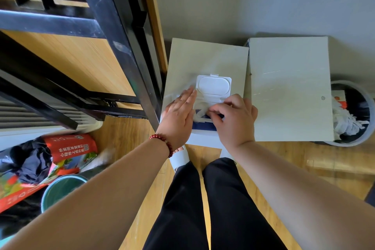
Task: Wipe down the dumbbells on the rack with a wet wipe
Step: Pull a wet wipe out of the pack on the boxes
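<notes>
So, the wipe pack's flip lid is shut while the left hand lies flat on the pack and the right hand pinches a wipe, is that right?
Not quite: the head view shows the flip lid open, swung back away from the person. The left hand does lie flat on the wipe pack and the right hand pinches a wipe.
</notes>
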`<state>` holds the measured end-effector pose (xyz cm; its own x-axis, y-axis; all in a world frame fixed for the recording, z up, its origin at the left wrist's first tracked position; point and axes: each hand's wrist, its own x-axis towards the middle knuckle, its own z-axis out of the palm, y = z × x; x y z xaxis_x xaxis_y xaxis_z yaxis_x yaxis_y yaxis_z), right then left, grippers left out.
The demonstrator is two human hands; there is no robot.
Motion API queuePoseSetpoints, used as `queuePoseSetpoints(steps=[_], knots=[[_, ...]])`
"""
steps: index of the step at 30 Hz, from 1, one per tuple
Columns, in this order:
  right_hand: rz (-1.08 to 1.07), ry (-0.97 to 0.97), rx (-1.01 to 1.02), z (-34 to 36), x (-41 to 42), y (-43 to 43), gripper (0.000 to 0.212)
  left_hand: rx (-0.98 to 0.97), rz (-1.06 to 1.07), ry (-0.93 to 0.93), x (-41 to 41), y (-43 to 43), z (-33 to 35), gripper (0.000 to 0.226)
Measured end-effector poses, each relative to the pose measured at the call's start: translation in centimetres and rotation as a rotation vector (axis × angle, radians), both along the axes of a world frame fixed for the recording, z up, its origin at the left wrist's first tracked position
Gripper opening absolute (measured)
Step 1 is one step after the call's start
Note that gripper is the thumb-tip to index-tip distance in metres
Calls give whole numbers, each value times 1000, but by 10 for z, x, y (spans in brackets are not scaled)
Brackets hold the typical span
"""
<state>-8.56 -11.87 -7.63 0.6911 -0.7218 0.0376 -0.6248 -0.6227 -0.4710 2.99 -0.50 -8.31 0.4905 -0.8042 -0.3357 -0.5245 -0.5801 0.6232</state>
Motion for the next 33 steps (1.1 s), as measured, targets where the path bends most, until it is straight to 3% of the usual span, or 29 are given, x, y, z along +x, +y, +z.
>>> queuePoseSetpoints(steps=[7, 14, 17, 23, 27, 33], knots=[[50, 24, 1, 1, 8, 2, 8, -12, 6, -11, -2, 1, -2, 51], [145, 158, 320, 12, 5, -18, 9, -11, 28, 9, -5, 2, -1, 51], [168, 101, 402, 9, 2, -24, 6, -21, 26, 17, -7, 3, -2, 51], [124, 25, 327, 9, 2, -20, 12, -101, 124, 85, -8, 3, 5, 52], [84, 55, 302, 6, 5, -17, 8, -164, 113, 16, -9, 6, 3, 42], [84, 147, 487, 14, 10, -19, 8, -154, 47, -30, -10, 10, -1, 40]])
